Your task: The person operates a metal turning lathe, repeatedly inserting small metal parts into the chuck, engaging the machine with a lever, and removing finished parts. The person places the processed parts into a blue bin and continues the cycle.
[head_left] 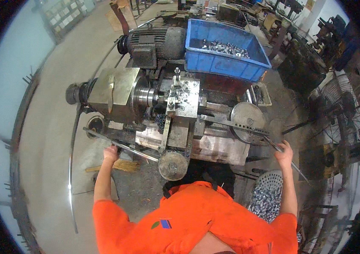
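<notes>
My left hand [111,153] is closed round a long metal lever rod [139,153] that slants down to a round metal disc [172,166] at the front of a small lathe [184,97]. On the other side, my right hand [284,154] grips a thinner lever rod [299,171], joined to a flat bar with a row of holes [235,125]. That bar passes over a larger round plate [248,122]. Between my hands, the tool slide [187,99] carries metal chips, close to the chuck [147,97]. A brush [111,94] rests on the headstock cover.
A blue crate [226,64] holding small metal parts stands behind the lathe, beside an electric motor [156,44]. Near my right arm is a perforated basket [273,180] full of small metal pieces. A straw broom [125,165] lies by my left forearm; a fan [341,106] stands right.
</notes>
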Demonstrator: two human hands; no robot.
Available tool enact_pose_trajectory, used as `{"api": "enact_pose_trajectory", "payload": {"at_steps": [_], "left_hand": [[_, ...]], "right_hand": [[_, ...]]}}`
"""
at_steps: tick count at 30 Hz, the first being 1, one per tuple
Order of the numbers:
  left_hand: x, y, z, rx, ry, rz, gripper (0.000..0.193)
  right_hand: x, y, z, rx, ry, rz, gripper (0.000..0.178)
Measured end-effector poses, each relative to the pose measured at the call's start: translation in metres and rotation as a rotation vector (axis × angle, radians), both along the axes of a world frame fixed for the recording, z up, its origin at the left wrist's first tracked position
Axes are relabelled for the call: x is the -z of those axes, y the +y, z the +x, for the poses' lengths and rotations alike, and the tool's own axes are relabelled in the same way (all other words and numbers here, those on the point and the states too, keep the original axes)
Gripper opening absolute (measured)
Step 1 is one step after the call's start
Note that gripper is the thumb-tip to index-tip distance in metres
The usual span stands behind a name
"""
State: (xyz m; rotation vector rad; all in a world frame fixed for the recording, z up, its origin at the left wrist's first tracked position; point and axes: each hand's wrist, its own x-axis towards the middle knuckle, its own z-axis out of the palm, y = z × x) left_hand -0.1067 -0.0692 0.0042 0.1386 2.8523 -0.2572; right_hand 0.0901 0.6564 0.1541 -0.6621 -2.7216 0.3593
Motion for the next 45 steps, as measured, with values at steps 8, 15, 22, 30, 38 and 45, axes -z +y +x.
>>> {"api": "enact_pose_trajectory", "payload": {"at_steps": [8, 15, 22, 30, 38, 45], "left_hand": [[-0.026, -0.064, 0.008, -0.535, 0.228, 1.142, 0.041], [-0.096, 0.003, 0.006, -0.784, 0.281, 1.319, 0.055], [-0.071, 0.025, -0.01, -0.823, 0.324, 1.275, 0.042], [-0.069, 0.023, -0.014, -0.845, 0.261, 1.242, 0.042], [-0.073, 0.02, -0.018, -0.804, 0.185, 1.167, 0.047], [-0.065, 0.004, -0.017, -0.877, 0.127, 1.158, 0.051]], "right_hand": [[0.072, 0.114, 0.095, 0.353, -0.441, 0.209, 0.044], [0.105, 0.026, 0.156, 0.35, -0.479, -0.102, 0.028], [0.103, -0.078, 0.164, 0.297, -0.231, -1.105, 0.022], [0.082, -0.109, 0.153, 0.346, -0.119, -0.97, 0.012], [0.11, -0.096, 0.169, 0.242, -0.066, -1.038, 0.013], [0.084, 0.009, 0.152, 0.142, -0.294, -0.23, 0.031]]}}
